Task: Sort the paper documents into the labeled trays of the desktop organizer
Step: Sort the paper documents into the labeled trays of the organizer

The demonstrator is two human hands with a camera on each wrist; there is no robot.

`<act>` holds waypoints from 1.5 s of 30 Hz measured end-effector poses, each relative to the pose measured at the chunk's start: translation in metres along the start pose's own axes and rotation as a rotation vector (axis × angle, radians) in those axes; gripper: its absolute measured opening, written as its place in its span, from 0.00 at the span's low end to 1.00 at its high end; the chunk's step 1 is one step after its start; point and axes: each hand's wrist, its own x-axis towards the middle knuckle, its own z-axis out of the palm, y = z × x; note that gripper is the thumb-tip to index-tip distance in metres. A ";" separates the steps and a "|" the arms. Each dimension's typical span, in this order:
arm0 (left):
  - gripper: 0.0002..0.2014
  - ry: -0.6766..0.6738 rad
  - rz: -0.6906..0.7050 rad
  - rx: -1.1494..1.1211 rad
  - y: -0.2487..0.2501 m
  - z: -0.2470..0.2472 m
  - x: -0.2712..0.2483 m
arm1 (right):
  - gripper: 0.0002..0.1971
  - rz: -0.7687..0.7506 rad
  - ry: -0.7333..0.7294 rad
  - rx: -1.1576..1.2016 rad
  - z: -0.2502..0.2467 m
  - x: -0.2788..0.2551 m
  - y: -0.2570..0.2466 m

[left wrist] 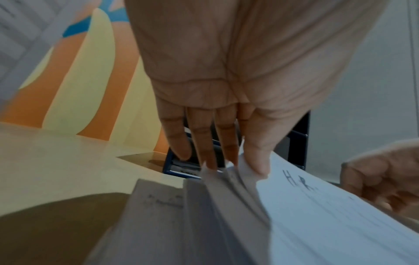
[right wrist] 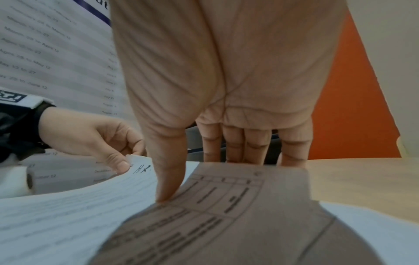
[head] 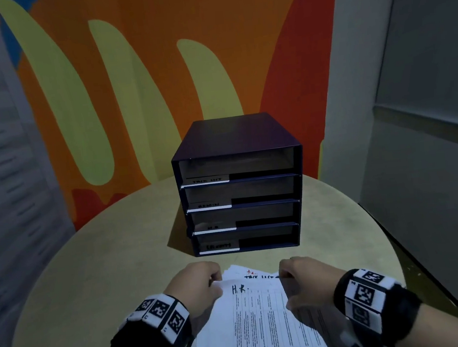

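Round beige table point(head: 97, 272) against an orange-and-yellow wall, with the dark four-tray organizer point(head: 239, 189) sitting toward the back of it. Just in front of the organizer is the paper stack point(head: 263, 325) (top sheet is marked "H.R."). Left hand point(head: 197, 287) pinches the top sheet's far left corner between thumb and fingers; right hand point(head: 304, 281) pinches the stack's right edge, thumb on top.

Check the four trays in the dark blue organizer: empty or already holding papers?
Apparently empty: each tray of the dark blue desktop organizer shows only its bare floor and a front label; the deep interiors are too dim to tell.
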 end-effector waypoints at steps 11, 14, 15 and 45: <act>0.08 0.284 -0.075 -0.671 -0.017 -0.018 0.001 | 0.08 0.114 0.397 0.840 -0.012 0.006 0.016; 0.08 0.303 -0.122 -0.837 -0.017 -0.013 0.007 | 0.05 0.084 0.309 1.079 -0.010 0.009 0.016; 0.08 0.301 -0.136 -0.880 -0.017 -0.012 0.009 | 0.08 0.084 0.277 1.135 -0.010 0.009 0.015; 0.26 0.233 -0.192 -0.888 -0.017 0.004 0.012 | 0.11 0.335 0.094 1.183 -0.003 0.020 0.030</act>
